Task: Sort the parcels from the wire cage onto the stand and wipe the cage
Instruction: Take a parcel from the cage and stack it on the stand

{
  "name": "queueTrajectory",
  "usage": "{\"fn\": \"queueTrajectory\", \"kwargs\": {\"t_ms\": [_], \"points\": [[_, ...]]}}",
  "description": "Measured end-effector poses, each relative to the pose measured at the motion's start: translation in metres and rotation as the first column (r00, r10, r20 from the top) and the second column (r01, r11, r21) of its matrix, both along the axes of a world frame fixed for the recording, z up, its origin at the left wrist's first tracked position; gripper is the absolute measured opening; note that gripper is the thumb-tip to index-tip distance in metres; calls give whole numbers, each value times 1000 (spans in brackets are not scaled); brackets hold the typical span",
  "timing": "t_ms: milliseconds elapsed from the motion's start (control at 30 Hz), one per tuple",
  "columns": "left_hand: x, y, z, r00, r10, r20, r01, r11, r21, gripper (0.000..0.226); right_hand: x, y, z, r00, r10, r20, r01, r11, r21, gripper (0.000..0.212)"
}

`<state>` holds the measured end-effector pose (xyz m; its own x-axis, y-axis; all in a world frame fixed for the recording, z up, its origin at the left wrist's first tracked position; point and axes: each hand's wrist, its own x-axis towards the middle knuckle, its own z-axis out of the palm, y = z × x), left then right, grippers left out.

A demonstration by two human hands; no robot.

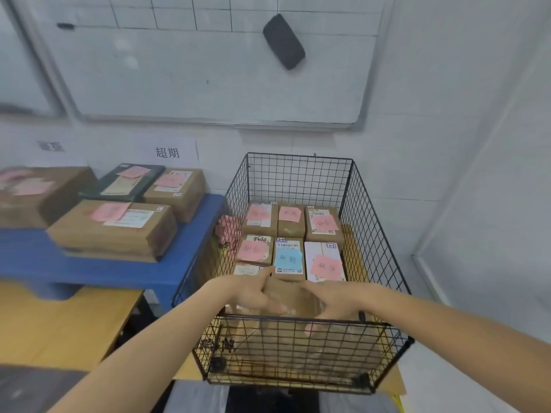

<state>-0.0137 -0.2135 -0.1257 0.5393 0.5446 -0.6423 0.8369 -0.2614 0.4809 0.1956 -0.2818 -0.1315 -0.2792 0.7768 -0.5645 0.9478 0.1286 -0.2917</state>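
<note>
A black wire cage point(372, 210) stands in front of me with several cardboard parcels inside, most with pink notes, one with a blue note point(288, 259). Both my hands reach over the near rim. My left hand point(253, 293) grips the left side of a brown parcel point(290, 293) at the front of the cage. On the parcel's right side my right hand point(334, 299) holds it with fingers pointing down. The blue stand point(89, 263) on the left carries several parcels with pink notes.
A whiteboard point(208, 70) with a black eraser point(283, 41) hangs on the wall behind. Paper signs are stuck below it. A wooden tabletop point(59, 323) lies under the blue stand at lower left. A pink cloth point(228, 231) hangs at the cage's left side.
</note>
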Motion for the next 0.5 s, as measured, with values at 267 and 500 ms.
{"fn": "queueTrajectory", "kwargs": {"t_ms": [267,500], "points": [[3,5,36,991,68,113,-80,991,109,61,-7,4,27,999,34,32,-40,975,216,90],[-4,39,84,940,162,299,-215,964,154,65,4,34,79,999,-20,51,-9,857,515,91]]}}
